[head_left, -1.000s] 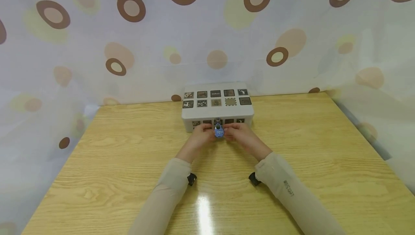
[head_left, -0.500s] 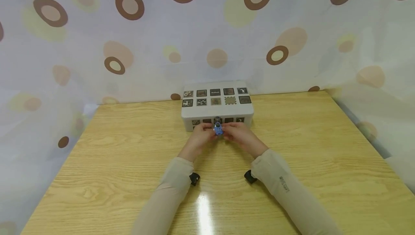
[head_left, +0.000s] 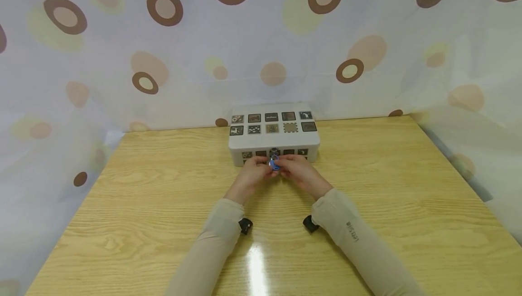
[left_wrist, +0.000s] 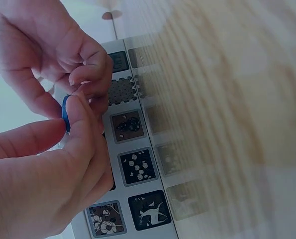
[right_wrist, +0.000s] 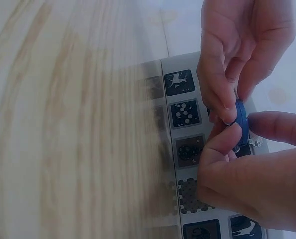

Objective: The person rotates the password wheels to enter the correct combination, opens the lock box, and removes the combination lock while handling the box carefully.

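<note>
A small blue combination padlock (head_left: 273, 163) is at the front face of a white box (head_left: 281, 141) printed with dark picture squares. My left hand (head_left: 252, 172) pinches the padlock from its left side, and the left wrist view shows thumb and forefinger on its blue edge (left_wrist: 65, 112). From the other side my right hand (head_left: 299, 170) grips the same lock, its thumb over the front. In the right wrist view the blue body (right_wrist: 242, 122) is edge-on between both hands' fingertips. Fingers cover most of the number dials. Whether the shackle passes through the box's metal clasp (right_wrist: 256, 142) I cannot tell.
The box stands at the back of a wooden table (head_left: 163, 196), close to a spotted cloth (head_left: 244, 46) hung behind it. More cloth hangs along the left and right sides. Black straps (head_left: 311, 223) show at both wrists.
My right thumb has come across the padlock's front, which was more visible before. The right forearm has shifted slightly left. My left hand keeps its hold, and the box stays put.
</note>
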Action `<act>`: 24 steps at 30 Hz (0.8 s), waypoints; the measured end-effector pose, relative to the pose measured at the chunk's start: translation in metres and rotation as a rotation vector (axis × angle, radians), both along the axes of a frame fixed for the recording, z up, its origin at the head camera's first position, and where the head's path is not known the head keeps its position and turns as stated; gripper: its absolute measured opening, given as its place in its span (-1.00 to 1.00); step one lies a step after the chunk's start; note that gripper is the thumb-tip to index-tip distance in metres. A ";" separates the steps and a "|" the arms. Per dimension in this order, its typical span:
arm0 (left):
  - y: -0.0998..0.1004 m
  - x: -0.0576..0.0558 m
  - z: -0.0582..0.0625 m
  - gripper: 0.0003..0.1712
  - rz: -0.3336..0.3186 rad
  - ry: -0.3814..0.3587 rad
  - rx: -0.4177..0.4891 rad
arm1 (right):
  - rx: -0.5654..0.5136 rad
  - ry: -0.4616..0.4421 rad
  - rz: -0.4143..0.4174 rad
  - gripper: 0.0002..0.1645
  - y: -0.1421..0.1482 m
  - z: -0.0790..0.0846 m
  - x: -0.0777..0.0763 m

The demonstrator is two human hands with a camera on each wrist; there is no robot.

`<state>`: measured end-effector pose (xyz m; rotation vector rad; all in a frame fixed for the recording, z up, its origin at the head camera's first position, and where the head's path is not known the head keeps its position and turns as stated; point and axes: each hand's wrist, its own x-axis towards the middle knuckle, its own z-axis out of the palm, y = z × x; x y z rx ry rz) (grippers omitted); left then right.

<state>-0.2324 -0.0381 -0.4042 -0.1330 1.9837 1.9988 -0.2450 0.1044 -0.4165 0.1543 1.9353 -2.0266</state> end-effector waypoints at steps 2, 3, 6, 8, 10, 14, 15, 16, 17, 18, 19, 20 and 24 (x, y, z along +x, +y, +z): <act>0.000 0.000 -0.001 -0.49 -0.001 0.003 0.002 | -0.003 0.002 -0.002 -0.55 0.000 0.000 0.000; 0.000 0.000 -0.001 -0.49 -0.001 0.007 0.008 | -0.004 0.003 -0.001 -0.56 0.000 0.000 0.000; 0.001 0.000 -0.001 -0.49 0.004 0.009 0.020 | -0.002 0.006 0.001 -0.56 0.000 0.000 0.000; 0.002 0.000 -0.001 -0.49 0.004 0.012 0.026 | -0.002 0.009 0.007 -0.55 0.000 0.000 0.000; 0.001 0.000 -0.001 -0.48 0.002 0.010 0.031 | -0.008 0.015 0.010 -0.55 0.000 0.000 0.000; 0.001 -0.002 -0.002 -0.48 -0.005 0.010 0.027 | 0.002 0.017 0.005 -0.55 0.000 0.001 0.001; 0.001 -0.002 -0.003 -0.47 -0.006 0.011 0.028 | 0.009 0.020 0.004 -0.55 -0.001 0.001 0.001; 0.001 -0.003 -0.004 -0.47 -0.004 0.010 0.026 | 0.019 0.023 0.003 -0.55 -0.001 0.001 0.001; -0.001 -0.007 -0.010 -0.47 -0.017 0.033 0.047 | 0.032 0.027 0.001 -0.55 -0.001 0.000 0.001; -0.001 -0.007 -0.011 -0.47 -0.016 0.033 0.050 | 0.044 0.034 0.000 -0.56 -0.001 0.000 0.001; -0.001 -0.007 -0.012 -0.46 -0.016 0.035 0.056 | 0.054 0.043 0.000 -0.56 -0.002 -0.001 0.001; -0.001 -0.007 -0.012 -0.45 -0.016 0.036 0.063 | 0.065 0.054 0.001 -0.56 -0.002 -0.001 0.001; 0.001 -0.002 -0.004 -0.46 0.005 0.009 0.034 | 0.113 0.097 0.001 -0.56 -0.002 -0.003 0.001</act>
